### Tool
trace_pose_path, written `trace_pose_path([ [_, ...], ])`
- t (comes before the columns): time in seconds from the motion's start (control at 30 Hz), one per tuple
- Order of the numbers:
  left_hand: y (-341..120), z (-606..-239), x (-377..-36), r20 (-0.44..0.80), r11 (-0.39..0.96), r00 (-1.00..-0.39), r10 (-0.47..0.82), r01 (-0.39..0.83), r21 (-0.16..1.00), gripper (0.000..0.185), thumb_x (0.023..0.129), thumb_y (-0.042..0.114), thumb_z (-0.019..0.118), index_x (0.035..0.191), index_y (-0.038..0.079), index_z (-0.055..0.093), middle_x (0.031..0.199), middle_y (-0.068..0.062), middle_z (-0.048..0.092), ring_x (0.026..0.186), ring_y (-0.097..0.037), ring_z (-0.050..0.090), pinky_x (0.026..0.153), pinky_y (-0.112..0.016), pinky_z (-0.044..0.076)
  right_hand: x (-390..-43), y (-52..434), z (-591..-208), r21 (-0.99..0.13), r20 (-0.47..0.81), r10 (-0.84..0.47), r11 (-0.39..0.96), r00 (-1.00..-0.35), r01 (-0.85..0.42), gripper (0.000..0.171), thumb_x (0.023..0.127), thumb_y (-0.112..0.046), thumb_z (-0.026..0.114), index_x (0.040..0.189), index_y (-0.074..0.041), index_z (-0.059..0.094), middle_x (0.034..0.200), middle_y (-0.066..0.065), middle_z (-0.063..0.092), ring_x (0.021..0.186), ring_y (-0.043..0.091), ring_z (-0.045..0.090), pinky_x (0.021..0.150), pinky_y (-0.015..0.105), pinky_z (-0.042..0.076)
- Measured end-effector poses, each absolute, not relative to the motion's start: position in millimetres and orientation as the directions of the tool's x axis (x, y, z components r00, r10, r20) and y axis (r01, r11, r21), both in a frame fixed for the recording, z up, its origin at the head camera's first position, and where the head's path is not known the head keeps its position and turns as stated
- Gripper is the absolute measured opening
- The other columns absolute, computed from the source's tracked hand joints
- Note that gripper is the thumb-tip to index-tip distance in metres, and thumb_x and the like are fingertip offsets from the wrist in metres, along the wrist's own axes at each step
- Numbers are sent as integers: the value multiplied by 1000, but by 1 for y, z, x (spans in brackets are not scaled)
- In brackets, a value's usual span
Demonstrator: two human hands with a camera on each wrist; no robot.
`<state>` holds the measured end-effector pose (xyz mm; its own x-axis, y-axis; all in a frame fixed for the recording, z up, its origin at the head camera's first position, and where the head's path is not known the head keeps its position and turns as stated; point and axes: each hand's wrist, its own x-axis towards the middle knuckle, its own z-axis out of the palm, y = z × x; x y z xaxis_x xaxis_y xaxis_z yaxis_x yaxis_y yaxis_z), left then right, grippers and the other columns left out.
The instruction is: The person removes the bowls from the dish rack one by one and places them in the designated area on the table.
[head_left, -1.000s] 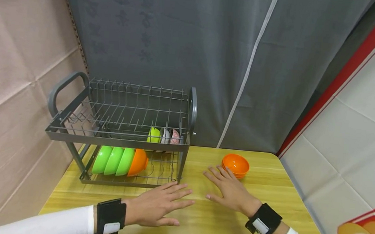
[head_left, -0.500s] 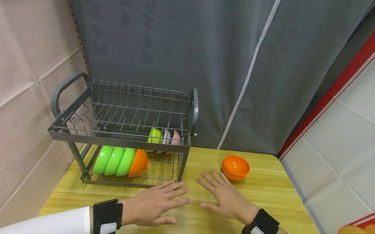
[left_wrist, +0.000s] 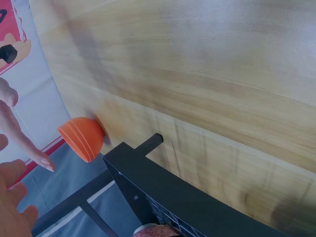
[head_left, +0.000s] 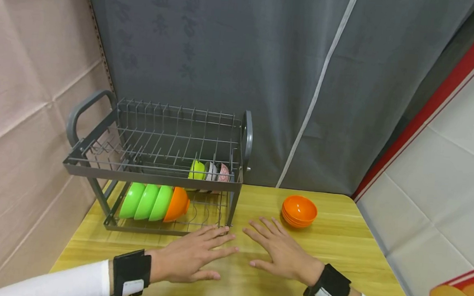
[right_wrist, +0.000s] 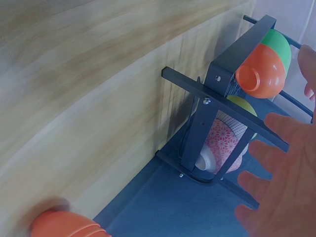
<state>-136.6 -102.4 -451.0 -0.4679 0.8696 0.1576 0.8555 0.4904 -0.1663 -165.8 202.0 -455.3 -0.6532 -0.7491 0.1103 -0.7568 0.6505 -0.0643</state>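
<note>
My left hand lies flat on the wooden table, fingers spread, just in front of the dish rack. My right hand lies flat beside it, fingers spread toward a stack of orange bowls that sits a little beyond its fingertips. Neither hand holds anything. The rack's lower tier carries three green bowls and one orange bowl on edge. Behind them stand a yellow-green bowl and patterned bowls. The wrist views show the orange stack and the rack's orange bowl.
A grey curtain hangs behind the table. A beige padded wall closes the left side, and a white and red panel the right. The rack's upper tier holds no dishes.
Both hands have slid a little to the left and nearer to me over the table. The right hand has drawn away from the orange bowls.
</note>
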Motion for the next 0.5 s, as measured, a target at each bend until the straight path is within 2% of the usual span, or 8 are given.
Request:
trace_pose_path([
  [0.27, -105, -450, -138, 150, 491, -471, 869, 859, -148, 68, 105, 63, 23, 161, 26, 27, 167, -6, 28, 155, -27, 29, 125, -47, 32, -167, 197, -451, -34, 119, -771, 627, -626, -779, 78, 97, -71, 42, 159, -25, 33, 165, 7, 36, 151, 39, 35, 123, 62, 27],
  [0.5, -111, -445, -139, 126, 515, -502, 856, 849, -119, 68, 104, 63, 23, 161, 27, 27, 169, -4, 24, 156, -27, 27, 126, -48, 29, -163, 194, -449, -38, 122, -780, 614, -613, -788, 77, 97, -70, 43, 159, -24, 33, 165, 8, 36, 151, 38, 33, 123, 61, 27],
])
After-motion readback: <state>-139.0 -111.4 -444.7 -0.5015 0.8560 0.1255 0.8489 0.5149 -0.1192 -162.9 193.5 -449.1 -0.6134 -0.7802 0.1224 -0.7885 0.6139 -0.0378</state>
